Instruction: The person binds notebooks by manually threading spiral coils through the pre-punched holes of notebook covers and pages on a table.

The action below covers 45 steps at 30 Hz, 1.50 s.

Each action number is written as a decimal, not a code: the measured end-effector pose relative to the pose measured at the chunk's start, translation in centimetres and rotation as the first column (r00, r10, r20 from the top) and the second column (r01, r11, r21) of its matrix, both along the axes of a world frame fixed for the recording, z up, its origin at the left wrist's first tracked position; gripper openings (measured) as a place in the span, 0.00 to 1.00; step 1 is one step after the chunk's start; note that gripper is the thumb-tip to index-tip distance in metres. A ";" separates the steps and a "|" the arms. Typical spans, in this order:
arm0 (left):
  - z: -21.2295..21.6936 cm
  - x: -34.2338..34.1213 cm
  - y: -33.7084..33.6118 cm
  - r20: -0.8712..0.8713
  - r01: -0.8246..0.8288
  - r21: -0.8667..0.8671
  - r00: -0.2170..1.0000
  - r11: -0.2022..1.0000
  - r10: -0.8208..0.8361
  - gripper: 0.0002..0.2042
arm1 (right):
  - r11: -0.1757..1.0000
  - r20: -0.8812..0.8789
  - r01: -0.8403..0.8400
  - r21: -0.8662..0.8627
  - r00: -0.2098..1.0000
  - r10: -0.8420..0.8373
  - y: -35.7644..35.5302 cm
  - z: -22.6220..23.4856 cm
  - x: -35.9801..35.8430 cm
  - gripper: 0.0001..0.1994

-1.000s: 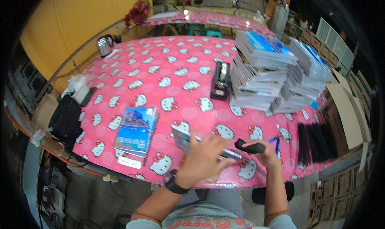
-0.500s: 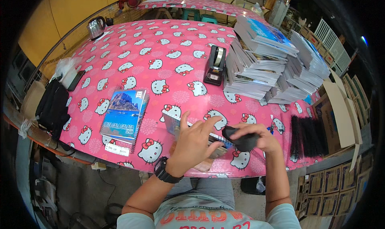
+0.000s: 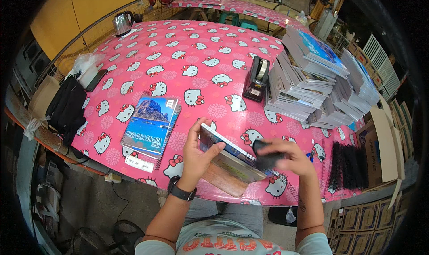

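Note:
My left hand [image 3: 196, 152] grips the left end of a notebook [image 3: 232, 144], fingers behind it and thumb on the near side. The notebook stands on its long edge, tilted, with its bound edge up. My right hand [image 3: 292, 156], smeared by motion, is closed round a black, soft-looking pad [image 3: 268, 157] at the right end of that edge. Its exact kind cannot be made out. A thin dark spiral coil [image 3: 291, 191] trails past the notebook's right end. Beneath the notebook a brown wooden board [image 3: 221, 178] lies at the table's near edge.
Spiral notebooks [image 3: 149, 125] lie to the left, by a white strip [image 3: 139, 163]. Tall book stacks [image 3: 304, 83] and a tape dispenser [image 3: 256, 81] stand at the far right. Black spiral coils [image 3: 346, 168] lie beside an open carton [image 3: 377, 152]. A black bag [image 3: 67, 105] sits far left.
My left hand has moved from spread over the notebook to gripping its left end. The notebook and board show more fully. My right hand keeps the black pad at the bound edge; the view has shifted.

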<state>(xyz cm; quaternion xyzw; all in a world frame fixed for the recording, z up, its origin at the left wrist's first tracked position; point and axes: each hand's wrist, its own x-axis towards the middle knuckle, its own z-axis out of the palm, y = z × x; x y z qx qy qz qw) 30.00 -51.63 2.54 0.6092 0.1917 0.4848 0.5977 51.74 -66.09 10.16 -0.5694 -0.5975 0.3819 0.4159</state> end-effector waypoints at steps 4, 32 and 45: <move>-1.1 0.3 0.6 0.059 0.019 -0.056 0.998 0.998 -0.016 0.30 | 0.992 -0.128 0.078 0.102 0.990 -0.065 -0.2 -1.1 0.6 0.28; -0.7 0.3 -0.2 0.134 0.085 -0.172 0.989 0.981 -0.062 0.24 | 0.985 -0.568 -0.104 0.135 0.807 0.163 5.4 -2.2 -2.1 0.26; 0.9 0.1 0.8 0.058 0.190 -0.201 0.982 0.961 -0.182 0.14 | 0.978 0.806 0.192 0.078 0.565 -0.175 1.4 -8.4 4.0 0.26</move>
